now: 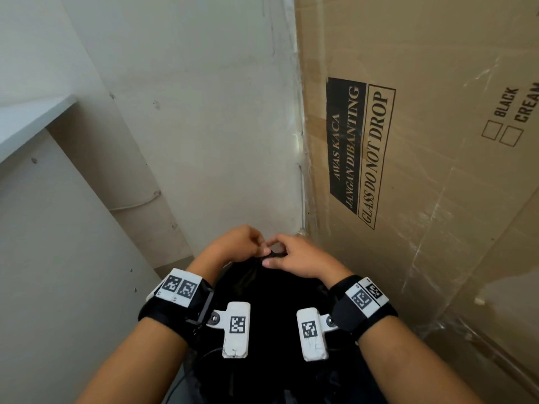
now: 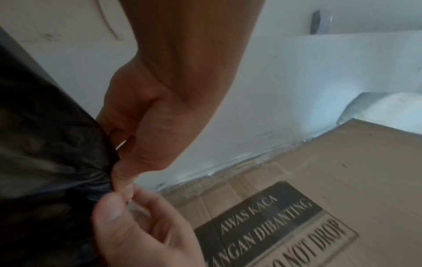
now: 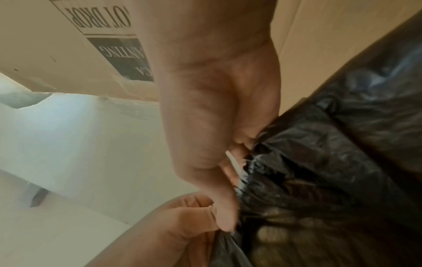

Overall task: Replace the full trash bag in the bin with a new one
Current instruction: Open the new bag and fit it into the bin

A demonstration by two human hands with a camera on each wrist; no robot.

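A full black trash bag (image 1: pixel 271 310) bulges between my forearms in the head view. Its gathered neck (image 1: pixel 275 254) sits at the top, where both hands meet. My left hand (image 1: pixel 242 243) pinches the bunched plastic from the left, and my right hand (image 1: pixel 294 258) pinches it from the right, thumb pressed to the neck. The left wrist view shows my left hand (image 2: pixel 123 178) pinching the crinkled black plastic (image 2: pixel 45 162), with the right hand (image 2: pixel 137 225) beside it. The right wrist view shows my right hand (image 3: pixel 226 213) pressing on the black bag (image 3: pixel 319 171). The bin is hidden under the bag.
A tall cardboard box (image 1: pixel 423 141) printed "GLASS DO NOT DROP" stands close on the right. A white wall (image 1: pixel 204 126) runs straight ahead. A white shelf (image 1: pixel 29 121) and panel stand on the left. A thin white cable (image 1: pixel 137 204) hangs along the wall.
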